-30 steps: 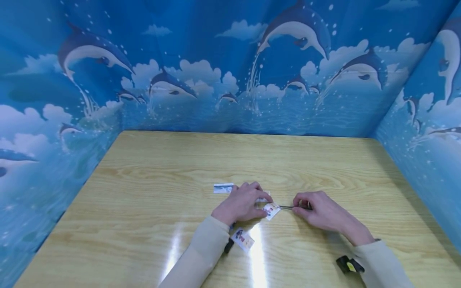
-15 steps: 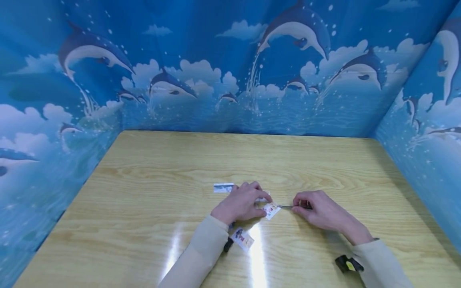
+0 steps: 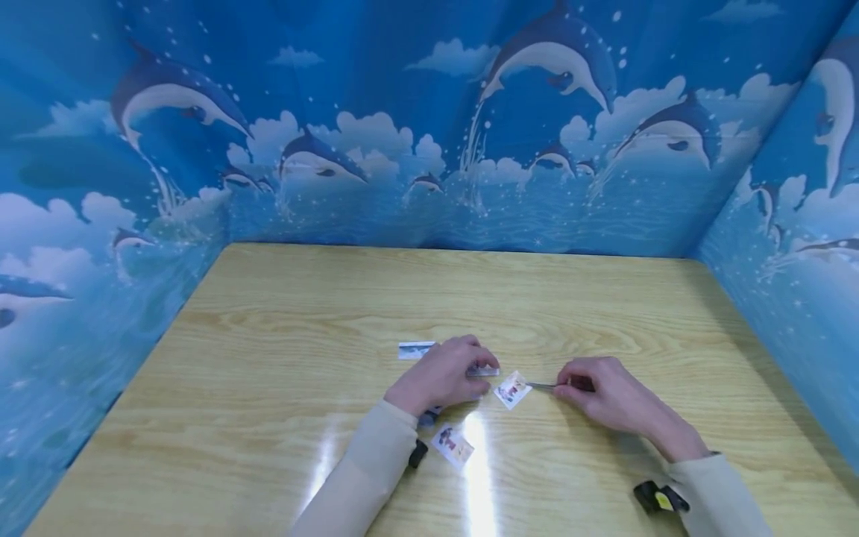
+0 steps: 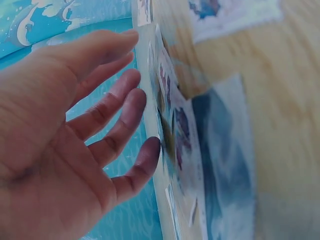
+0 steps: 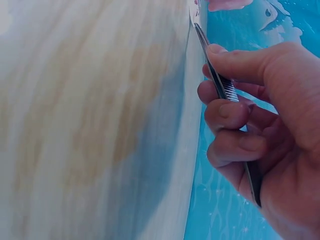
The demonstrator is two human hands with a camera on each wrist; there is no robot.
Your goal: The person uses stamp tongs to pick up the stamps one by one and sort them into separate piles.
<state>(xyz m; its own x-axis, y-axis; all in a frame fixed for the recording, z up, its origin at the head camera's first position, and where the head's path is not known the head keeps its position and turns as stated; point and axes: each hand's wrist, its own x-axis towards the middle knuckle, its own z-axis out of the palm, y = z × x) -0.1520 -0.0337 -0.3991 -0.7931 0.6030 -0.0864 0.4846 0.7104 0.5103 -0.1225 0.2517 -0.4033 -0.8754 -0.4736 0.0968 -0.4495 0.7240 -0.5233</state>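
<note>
My right hand (image 3: 607, 391) pinches a pair of metal tweezers (image 5: 217, 77) between thumb and fingers. Their tips meet the right corner of a small white-bordered stamp (image 3: 513, 390) with a reddish picture. My left hand (image 3: 448, 377), fingers loosely bent and apart, is just left of that stamp and holds nothing in the left wrist view. Partly hidden under its fingers is another stamp (image 3: 485, 371). A blue-grey stamp (image 4: 222, 160) with a toothed edge lies by the left wrist, and a similar reddish stamp (image 3: 452, 445) lies nearer the person.
A stamp with a blue-grey picture (image 3: 416, 350) lies beyond the left hand on the wood-grain table (image 3: 282, 388). Black wrist devices, such as the right one (image 3: 661, 498), sit under the sleeves. A dolphin-print curtain (image 3: 429, 134) encloses the table's back and sides.
The left hand has drawn back a little to the left and its fingers have come off the stamp. The right hand and tweezers have shifted slightly right, the stamp moving with them.
</note>
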